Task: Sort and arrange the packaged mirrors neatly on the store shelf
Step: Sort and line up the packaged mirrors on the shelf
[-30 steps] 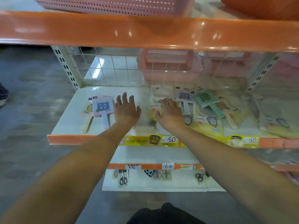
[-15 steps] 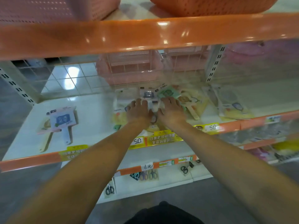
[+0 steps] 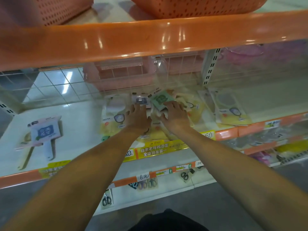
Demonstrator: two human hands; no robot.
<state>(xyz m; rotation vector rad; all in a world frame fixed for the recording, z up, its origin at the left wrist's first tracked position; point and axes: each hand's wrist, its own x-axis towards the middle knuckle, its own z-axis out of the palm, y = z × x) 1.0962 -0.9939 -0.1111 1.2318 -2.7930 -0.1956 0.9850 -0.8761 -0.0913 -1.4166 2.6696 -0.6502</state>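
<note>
A loose pile of packaged hand mirrors lies mid-shelf on the white shelf (image 3: 80, 120). My left hand (image 3: 137, 116) rests flat on the pile with its fingers spread, just in front of a blue-faced mirror pack (image 3: 140, 101). My right hand (image 3: 175, 115) lies on the packs beside it, fingertips on a green mirror pack (image 3: 160, 99). Yellow mirror packs (image 3: 113, 122) spread under and around both hands. Further yellow packs (image 3: 233, 114) lie to the right. A separate small stack with a blue handled mirror (image 3: 45, 133) on top sits at the shelf's left.
An orange shelf rail (image 3: 150, 39) crosses overhead, with perforated baskets (image 3: 191, 5) above it. Pink baskets (image 3: 123, 77) stand behind the wire grid at the back. Price labels (image 3: 158, 148) line the front edge. Scissors packs (image 3: 146, 183) hang on the lower shelf.
My view has shifted right and closer. Both hands have moved from the shelf's middle onto the mirror pile and reached deeper, the right one now at the green pack.
</note>
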